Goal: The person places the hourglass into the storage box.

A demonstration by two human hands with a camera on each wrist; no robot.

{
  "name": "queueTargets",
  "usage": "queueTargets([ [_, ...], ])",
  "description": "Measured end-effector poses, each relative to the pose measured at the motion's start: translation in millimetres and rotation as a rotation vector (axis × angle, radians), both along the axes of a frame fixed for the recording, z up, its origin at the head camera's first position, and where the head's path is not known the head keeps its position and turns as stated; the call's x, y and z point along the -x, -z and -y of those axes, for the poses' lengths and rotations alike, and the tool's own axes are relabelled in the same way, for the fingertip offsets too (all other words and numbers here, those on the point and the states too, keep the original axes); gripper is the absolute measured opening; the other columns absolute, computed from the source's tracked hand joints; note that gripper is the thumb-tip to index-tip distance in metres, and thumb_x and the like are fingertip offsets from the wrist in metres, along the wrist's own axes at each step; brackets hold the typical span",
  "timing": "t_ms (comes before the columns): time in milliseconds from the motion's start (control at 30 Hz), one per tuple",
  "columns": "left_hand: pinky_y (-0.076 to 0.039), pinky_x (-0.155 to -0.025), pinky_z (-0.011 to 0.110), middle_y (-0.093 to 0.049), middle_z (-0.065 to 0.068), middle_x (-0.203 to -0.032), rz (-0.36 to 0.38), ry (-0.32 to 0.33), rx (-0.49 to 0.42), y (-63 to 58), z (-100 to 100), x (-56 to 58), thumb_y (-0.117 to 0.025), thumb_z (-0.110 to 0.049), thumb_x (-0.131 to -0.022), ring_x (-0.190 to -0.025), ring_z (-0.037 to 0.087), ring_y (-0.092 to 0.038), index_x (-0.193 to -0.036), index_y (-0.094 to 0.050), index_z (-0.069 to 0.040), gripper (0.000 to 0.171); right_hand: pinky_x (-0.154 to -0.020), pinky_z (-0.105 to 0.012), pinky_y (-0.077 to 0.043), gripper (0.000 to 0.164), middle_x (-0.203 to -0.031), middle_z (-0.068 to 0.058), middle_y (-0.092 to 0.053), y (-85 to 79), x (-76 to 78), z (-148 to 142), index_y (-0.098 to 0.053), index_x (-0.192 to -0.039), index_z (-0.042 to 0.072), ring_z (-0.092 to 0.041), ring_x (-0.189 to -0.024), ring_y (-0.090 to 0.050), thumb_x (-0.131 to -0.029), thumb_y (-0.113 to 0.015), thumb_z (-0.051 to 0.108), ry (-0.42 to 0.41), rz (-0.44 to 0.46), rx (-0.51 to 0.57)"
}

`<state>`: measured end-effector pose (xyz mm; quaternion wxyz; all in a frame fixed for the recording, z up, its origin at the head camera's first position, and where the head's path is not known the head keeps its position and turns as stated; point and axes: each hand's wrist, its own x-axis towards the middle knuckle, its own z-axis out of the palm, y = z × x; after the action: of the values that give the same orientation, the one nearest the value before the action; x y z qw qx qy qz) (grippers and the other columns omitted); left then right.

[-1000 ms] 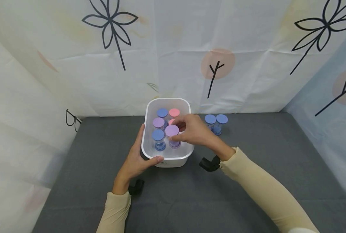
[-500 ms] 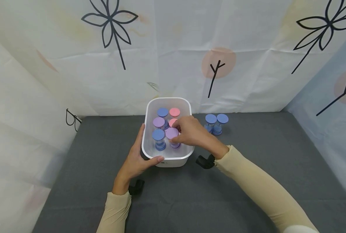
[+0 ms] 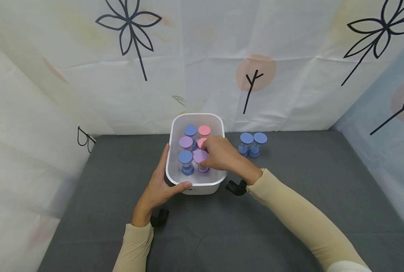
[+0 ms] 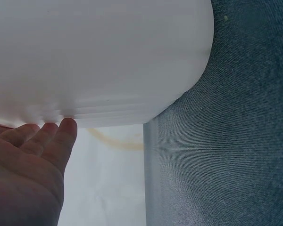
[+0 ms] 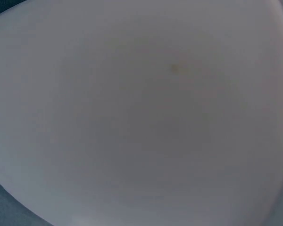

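Note:
A white plastic bin (image 3: 202, 185) stands on the dark table, holding several small sand timers with coloured ends. My left hand (image 3: 157, 192) grips its near-left corner, thumb over the front rim. In the left wrist view, fingertips (image 4: 68, 125) press against the bin's wall. Inside the bin, my right hand (image 3: 220, 153) pinches a purple sand timer (image 3: 200, 155) upright near the front. To its left stands a blue sand timer (image 3: 185, 162), with another purple one (image 3: 186, 142) behind. A pink timer (image 3: 202, 142) is partly hidden by my fingers. The bin's pale wall fills the right wrist view.
Two blue sand timers (image 3: 254, 145) stand side by side on the table right of the bin. At the back of the bin are a blue timer (image 3: 190, 130) and a pink one (image 3: 204, 130). A patterned white cloth (image 3: 202, 75) hangs behind the dark tabletop (image 3: 290, 170).
My right hand has moved slightly down and left, lowering the purple sand timer a little inside the bin. The left hand keeps its hold on the corner.

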<state>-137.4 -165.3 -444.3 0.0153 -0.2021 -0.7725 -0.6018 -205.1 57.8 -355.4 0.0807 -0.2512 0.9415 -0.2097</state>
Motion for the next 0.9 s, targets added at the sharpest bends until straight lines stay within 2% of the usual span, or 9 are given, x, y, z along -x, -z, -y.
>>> queueTargets([
  [200, -0.022, -0.116, 0.059, -0.022, 0.003, -0.167, -0.003, 0.004, -0.006, 0.1, -0.1, 0.0, -0.088, -0.016, -0.079, -0.143, 0.024, -0.038, -0.165, -0.002, -0.029, 0.122, -0.06, -0.03, -0.044, 0.024, -0.067, 0.003, -0.062, 2.5, -0.9, 2.7, -0.074, -0.083, 0.009, -0.017, -0.068, -0.057, -0.074, -0.091, 0.024, 0.005, -0.034, -0.035],
  [533, -0.024, -0.115, 0.058, -0.024, 0.003, -0.166, 0.006, 0.004, -0.007, -2.0, -0.1, -1.0, -0.089, -0.017, -0.078, -0.141, 0.023, -0.041, -0.165, -0.003, -0.029, 0.123, -0.062, -0.032, -0.046, 0.026, -0.069, 0.001, -0.061, 5.2, -2.4, 5.3, -0.072, -0.083, 0.008, -0.018, -0.07, -0.058, -0.073, -0.092, 0.022, 0.026, -0.057, -0.079],
  [733, -0.024, -0.115, 0.059, -0.023, 0.004, -0.166, 0.005, 0.008, -0.007, -1.8, 0.6, -0.7, -0.089, -0.017, -0.078, -0.141, 0.024, -0.04, -0.165, -0.002, -0.029, 0.123, -0.064, -0.032, -0.046, 0.025, -0.069, 0.0, -0.06, 4.0, -3.9, 4.3, -0.07, -0.083, 0.008, -0.02, -0.071, -0.057, -0.072, -0.091, 0.018, 0.036, -0.054, -0.041],
  [900, -0.022, -0.115, 0.061, -0.024, 0.004, -0.166, -0.003, 0.005, -0.005, -0.6, 1.1, -0.8, -0.089, -0.017, -0.078, -0.142, 0.025, -0.039, -0.165, -0.003, -0.029, 0.122, -0.068, -0.034, -0.05, 0.027, -0.077, -0.002, -0.065, 1.7, -7.8, 2.2, -0.073, -0.091, 0.005, -0.021, -0.076, -0.059, -0.073, -0.09, 0.016, 0.046, -0.045, 0.014],
])
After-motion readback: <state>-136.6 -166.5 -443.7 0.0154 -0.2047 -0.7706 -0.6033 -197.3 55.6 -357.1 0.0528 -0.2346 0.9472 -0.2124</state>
